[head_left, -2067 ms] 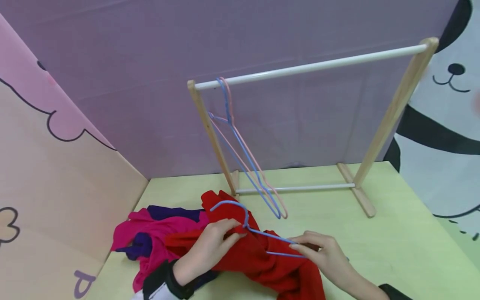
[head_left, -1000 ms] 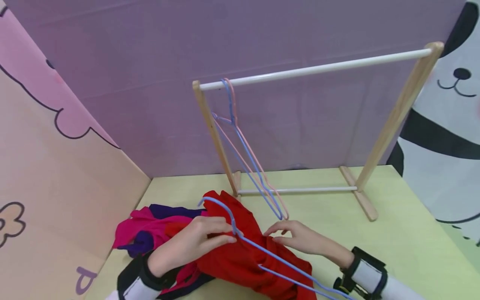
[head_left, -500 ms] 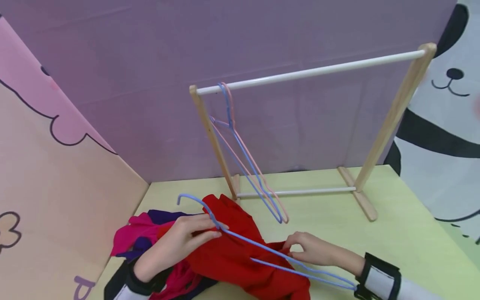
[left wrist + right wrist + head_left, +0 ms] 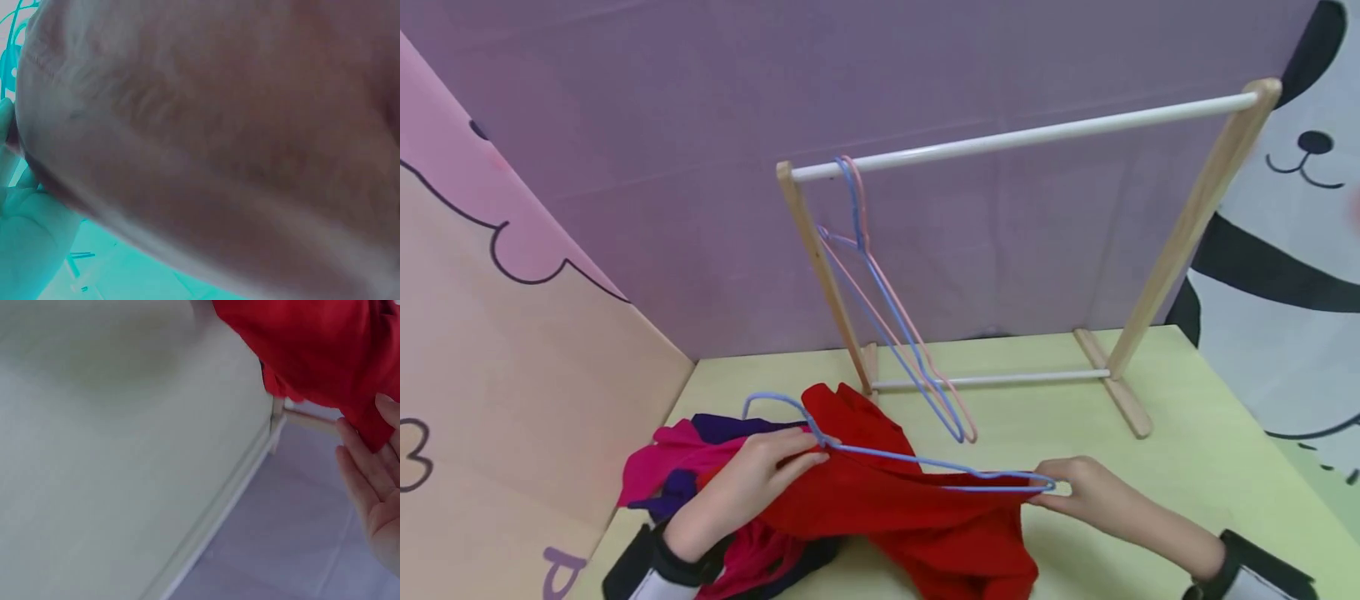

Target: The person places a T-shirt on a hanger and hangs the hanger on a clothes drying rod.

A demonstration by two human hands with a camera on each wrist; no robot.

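Note:
A blue clothes hanger (image 4: 898, 455) lies slanted over a red garment (image 4: 887, 512), its hook pointing left. My left hand (image 4: 741, 492) pinches the hanger at the base of its hook, against the red cloth. At the hanger's right end, my right hand (image 4: 1086, 493) pinches the garment's edge, and the end of the hanger reaches its fingertips. The right wrist view shows the cloth corner between thumb and fingers of the right hand (image 4: 378, 481). Blurred cloth (image 4: 206, 150) fills most of the oddly coloured left wrist view, hiding much of the left hand (image 4: 37, 234).
Beyond the hands stands a wooden rack with a white top rail (image 4: 1037, 135). A blue hanger (image 4: 887, 292) and a pink hanger (image 4: 966, 417) hang at its left end. Pink and navy garments (image 4: 677, 454) lie heaped on the pale table (image 4: 1187, 467) at the left.
The left hand has carried the held hanger's neck leftward. The right hand let go of the hanger, took the red garment's edge and drew it rightward to the hanger's end, stretching the cloth.

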